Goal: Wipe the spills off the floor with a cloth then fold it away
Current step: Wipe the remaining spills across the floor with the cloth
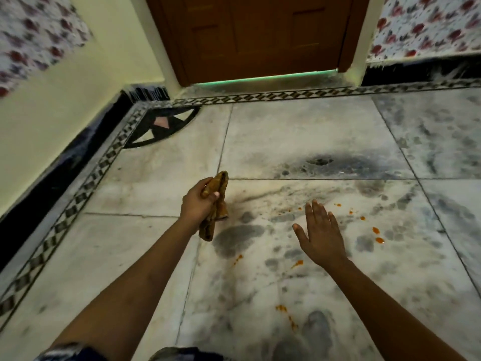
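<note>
My left hand (199,201) grips a bunched brown-yellow cloth (217,204) above the marble floor (299,142); the cloth hangs down below the fist and sticks up above it. My right hand (318,234) hovers flat with straight, spread fingers, holding nothing. Orange spill drops dot the floor: two larger spots (377,235) right of my right hand, small specks (338,205) beyond its fingertips, a streak (297,263) by the wrist, a smear (237,259) between my arms, and a trail (285,312) nearer to me.
A brown wooden door (260,35) stands shut straight ahead. A yellow wall with a dark skirting (59,162) runs along the left, edged by a checkered tile border (86,188). Floral fabric (426,24) hangs at the upper right and upper left.
</note>
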Tool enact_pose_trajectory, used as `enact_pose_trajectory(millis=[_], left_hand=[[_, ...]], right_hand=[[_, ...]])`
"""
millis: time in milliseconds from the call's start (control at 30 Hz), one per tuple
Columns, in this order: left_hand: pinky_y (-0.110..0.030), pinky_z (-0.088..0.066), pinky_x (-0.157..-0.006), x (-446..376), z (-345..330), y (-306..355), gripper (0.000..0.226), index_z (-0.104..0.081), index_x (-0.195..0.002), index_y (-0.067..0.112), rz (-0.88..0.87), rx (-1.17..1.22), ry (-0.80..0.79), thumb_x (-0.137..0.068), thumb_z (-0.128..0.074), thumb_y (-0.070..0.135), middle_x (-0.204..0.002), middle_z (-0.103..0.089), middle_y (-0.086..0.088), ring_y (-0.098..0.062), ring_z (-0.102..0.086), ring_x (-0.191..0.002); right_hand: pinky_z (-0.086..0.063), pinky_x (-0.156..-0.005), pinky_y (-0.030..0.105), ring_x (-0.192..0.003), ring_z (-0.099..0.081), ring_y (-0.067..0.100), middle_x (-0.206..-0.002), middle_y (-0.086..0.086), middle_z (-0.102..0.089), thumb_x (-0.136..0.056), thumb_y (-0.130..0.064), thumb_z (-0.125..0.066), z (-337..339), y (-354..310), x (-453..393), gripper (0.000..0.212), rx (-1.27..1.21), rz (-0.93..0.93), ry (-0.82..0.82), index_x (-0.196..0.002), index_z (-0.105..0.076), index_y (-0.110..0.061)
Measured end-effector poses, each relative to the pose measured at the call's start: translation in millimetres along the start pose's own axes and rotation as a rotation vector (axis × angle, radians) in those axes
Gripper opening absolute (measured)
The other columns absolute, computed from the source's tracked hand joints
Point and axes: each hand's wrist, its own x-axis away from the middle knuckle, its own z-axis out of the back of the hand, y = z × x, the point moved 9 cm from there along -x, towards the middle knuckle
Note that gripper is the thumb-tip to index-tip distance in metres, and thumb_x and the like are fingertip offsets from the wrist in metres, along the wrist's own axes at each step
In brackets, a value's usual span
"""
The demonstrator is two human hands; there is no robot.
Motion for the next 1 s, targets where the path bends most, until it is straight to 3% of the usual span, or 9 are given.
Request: enact_pose_trajectory(millis=[267,400,467,533,600,767,900,1000], left_hand=[[-0.038,-0.044,-0.094,-11.6,-26.9,-28.5,0.045,-0.048,-0.135,0.031,-0.096,-0.214,0.075,-0.091,-0.057,0.026,-0.130,-0.060,-0.004,-0.031,-0.054,-0.119],[-0.041,-0.046,-0.091,-19.6,-79.1,-26.2,0.047,-0.039,-0.140,0.037,-0.237,-0.376,-0.010,-0.093,-0.048,0.039,-0.135,-0.056,-0.002,-0.031,-0.054,-0.118],[-0.046,-0.037,-0.101,-23.1,-114.9,-36.4,0.054,-0.032,-0.143,0.037,-0.267,-0.540,-0.118,-0.091,-0.036,0.050,-0.143,-0.048,-0.003,-0.032,-0.047,-0.126],[-0.052,-0.013,-0.113,-23.4,-147.9,-51.6,0.057,-0.021,-0.148,0.035,-0.266,-0.727,-0.224,-0.095,-0.030,0.053,-0.157,-0.025,-0.001,-0.028,-0.020,-0.143],[-0.057,0.003,-0.113,-29.1,-167.8,-58.1,0.059,-0.010,-0.150,0.036,-0.245,-0.850,-0.245,-0.096,-0.027,0.055,-0.161,-0.003,0.004,-0.026,0.000,-0.147],[-0.060,0.006,-0.111,-51.7,-207.7,-32.2,0.058,-0.005,-0.149,0.040,-0.244,-0.866,-0.276,-0.096,-0.024,0.056,-0.161,0.004,0.004,-0.026,0.006,-0.147],[-0.051,0.011,-0.112,-11.1,-230.4,-19.4,0.060,-0.007,-0.148,0.041,-0.501,-0.889,-0.421,-0.093,-0.022,0.059,-0.161,0.001,0.004,-0.023,0.004,-0.147],[-0.045,0.010,-0.112,24.9,-198.2,-47.1,0.065,-0.005,-0.146,0.043,-0.720,-0.876,-0.478,-0.086,-0.018,0.064,-0.159,-0.003,0.007,-0.021,-0.003,-0.147]], right_hand=[[0.001,-0.117,0.037,-0.146,0.000,0.027,-0.158,0.016,-0.001,-0.067,-0.065,0.011,-49.6,14.6,-1.1,0.104,0.054,-0.063,-0.094,-0.149,-0.006,-0.003],[0.001,-0.117,0.037,-0.146,-0.001,0.028,-0.158,0.017,-0.002,-0.071,-0.064,0.008,-61.0,28.3,-7.0,0.100,0.061,-0.088,-0.086,-0.149,-0.006,-0.002],[0.002,-0.117,0.036,-0.146,0.000,0.028,-0.158,0.017,0.000,-0.072,-0.063,0.007,-65.2,35.5,-8.1,0.099,0.050,-0.109,-0.086,-0.149,-0.004,-0.003],[0.005,-0.116,0.035,-0.146,0.003,0.026,-0.158,0.015,0.004,-0.073,-0.065,0.005,-69.9,39.6,-7.0,0.097,0.035,-0.111,-0.083,-0.149,0.000,-0.004],[0.009,-0.115,0.032,-0.146,0.007,0.023,-0.157,0.011,0.010,-0.074,-0.069,0.008,-73.8,42.5,-6.7,0.098,0.034,-0.108,-0.079,-0.148,0.004,-0.006],[0.008,-0.114,0.032,-0.146,0.002,0.024,-0.156,0.011,0.005,-0.082,-0.060,-0.003,-74.0,41.8,-7.2,0.087,0.041,-0.106,-0.037,-0.148,-0.002,-0.005],[0.001,-0.113,0.033,-0.144,-0.014,0.030,-0.156,0.018,-0.015,-0.088,-0.059,-0.014,-72.6,41.2,-5.3,0.082,0.025,-0.104,-0.001,-0.148,-0.016,-0.002],[0.006,-0.114,0.030,-0.145,0.000,0.021,-0.157,0.011,-0.001,-0.082,-0.072,0.008,-71.3,43.8,-6.6,0.095,0.024,-0.059,-0.012,-0.149,-0.005,-0.006]])
